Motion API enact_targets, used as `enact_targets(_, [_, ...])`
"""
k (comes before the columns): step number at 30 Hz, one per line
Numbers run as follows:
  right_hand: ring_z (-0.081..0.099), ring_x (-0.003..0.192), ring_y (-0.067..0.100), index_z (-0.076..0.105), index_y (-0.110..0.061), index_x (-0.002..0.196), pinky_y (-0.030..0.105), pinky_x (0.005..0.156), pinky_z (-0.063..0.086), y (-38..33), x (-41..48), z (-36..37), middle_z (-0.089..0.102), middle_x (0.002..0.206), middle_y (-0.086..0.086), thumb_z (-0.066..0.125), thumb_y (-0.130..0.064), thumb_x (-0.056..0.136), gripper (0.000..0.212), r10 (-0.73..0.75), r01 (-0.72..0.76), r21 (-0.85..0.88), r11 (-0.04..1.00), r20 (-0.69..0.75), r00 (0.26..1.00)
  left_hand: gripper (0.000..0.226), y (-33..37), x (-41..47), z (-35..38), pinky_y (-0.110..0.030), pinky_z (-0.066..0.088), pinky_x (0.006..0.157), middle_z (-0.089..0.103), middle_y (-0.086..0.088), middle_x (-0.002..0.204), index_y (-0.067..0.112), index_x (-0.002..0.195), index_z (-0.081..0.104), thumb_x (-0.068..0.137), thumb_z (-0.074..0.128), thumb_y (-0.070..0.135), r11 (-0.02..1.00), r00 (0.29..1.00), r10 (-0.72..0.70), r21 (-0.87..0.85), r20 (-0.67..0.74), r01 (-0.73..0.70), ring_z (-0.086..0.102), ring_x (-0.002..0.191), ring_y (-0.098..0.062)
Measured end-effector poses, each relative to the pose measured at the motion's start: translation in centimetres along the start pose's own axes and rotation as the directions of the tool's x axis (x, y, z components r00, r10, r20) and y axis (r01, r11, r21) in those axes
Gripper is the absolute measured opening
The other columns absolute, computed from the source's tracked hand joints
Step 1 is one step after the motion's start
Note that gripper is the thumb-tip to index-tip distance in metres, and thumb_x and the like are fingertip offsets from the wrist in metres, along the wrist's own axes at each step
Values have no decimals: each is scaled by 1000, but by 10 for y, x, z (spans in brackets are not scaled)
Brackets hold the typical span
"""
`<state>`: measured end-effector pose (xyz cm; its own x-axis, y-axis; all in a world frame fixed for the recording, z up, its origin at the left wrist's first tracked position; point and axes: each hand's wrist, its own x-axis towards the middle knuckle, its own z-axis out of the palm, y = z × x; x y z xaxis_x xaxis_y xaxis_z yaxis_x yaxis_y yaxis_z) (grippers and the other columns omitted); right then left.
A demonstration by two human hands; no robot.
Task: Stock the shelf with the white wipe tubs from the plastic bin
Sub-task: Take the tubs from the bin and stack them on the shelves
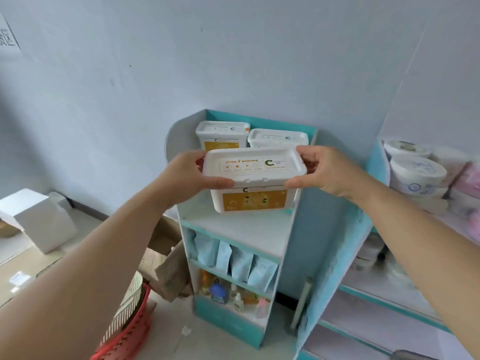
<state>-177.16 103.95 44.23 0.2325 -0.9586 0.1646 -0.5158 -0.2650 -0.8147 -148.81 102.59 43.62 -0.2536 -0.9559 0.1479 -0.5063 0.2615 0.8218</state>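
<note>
A pale blue wall [155, 74] fills my feed behind the teal-and-white shelf unit [249, 229], which stands on the floor against it. Just to its right is a second, wider shelf unit [389, 294] with white paper rolls [415, 170] on top. Low on the left, a red plastic bin [130, 333] sits at the frame's edge, with an open cardboard box [166, 245] behind it and a white box [39, 219] farther off.

Both my arms reach forward. My left hand [187, 175] and right hand [330, 172] hold one white wipe tub [253, 165] level at the front of the top shelf, my fingers [307, 155] clamped on its two short ends with a thumb under each side of the lid rim. I cannot tell whether its base touches the board. Its orange label faces me.

Two more white tubs stand side by side at the back of that shelf, the left back tub [222, 133] and the right back tub [278, 137]. One shelf down stand blue pouches [241, 261] in a row, and below them are small bottles [220, 292].
</note>
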Motion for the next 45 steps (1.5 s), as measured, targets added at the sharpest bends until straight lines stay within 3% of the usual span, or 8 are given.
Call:
enact_targets(5, [67,101,16,67,-20,110,45,93,52,-6,74,15,72,106,-6,85,-20,63,50,-5,4,-41,999,-32,999,48,-25,55,-33,-32,56,84,71,8,101,20,111,68,68,82,36,1000,997,16,25,-69,-14,67,92,-9])
enact_targets(11, [68,93,19,69,-22,111,45,87,55,2,147,32,73,102,-2,80,-28,72,41,-16,3,-178,984,-70,997,40,-54,114,-47,-43,57,83,72,4,103,20,113,69,75,77,34,997,991,15,76,-134,-5,69,92,-18])
enact_targets(15, [67,94,30,67,-9,106,52,84,54,17,188,45,71,103,11,74,-55,60,66,0,-15,-248,969,-57,998,43,-81,146,-52,-41,58,81,71,2,104,16,117,67,79,74,35,992,987,-29,116,-157,48,69,90,-19])
enact_targets(20, [56,71,23,63,-8,82,34,61,42,33,224,67,64,79,10,76,-45,73,40,66,-81,-346,935,-56,996,38,-114,174,-58,-35,59,77,71,4,104,19,115,67,82,70,37,985,990,-63,153,-129,82,69,87,-15])
enact_targets(26, [55,68,19,63,-10,80,33,59,43,41,237,83,61,74,1,76,-45,73,38,134,-149,-404,903,-66,989,28,-131,197,-64,-22,53,65,69,3,102,19,110,64,85,69,31,980,994,-87,174,-58,96,67,82,-14])
enact_targets(31, [59,83,13,64,-13,111,29,71,50,34,236,98,65,96,-3,73,-44,76,46,161,-190,-446,874,-103,982,61,-144,201,-70,-20,49,67,62,-6,118,12,138,49,85,67,36,964,990,-131,225,-53,140,59,93,-20])
enact_targets(37, [55,99,17,41,-13,141,26,80,44,33,225,113,61,121,4,67,-47,81,74,195,-260,-460,849,-184,963,61,-147,198,-69,-24,49,71,58,-6,129,13,141,45,88,63,39,954,992,-121,274,-26,123,57,95,-20])
enact_targets(45, [50,122,21,38,-23,144,29,91,41,21,204,129,54,136,0,64,-40,86,66,112,-266,-529,806,-305,946,53,-147,188,-66,-39,50,93,53,-5,132,12,132,54,88,64,39,894,993,64,448,-96,-14,51,114,-26])
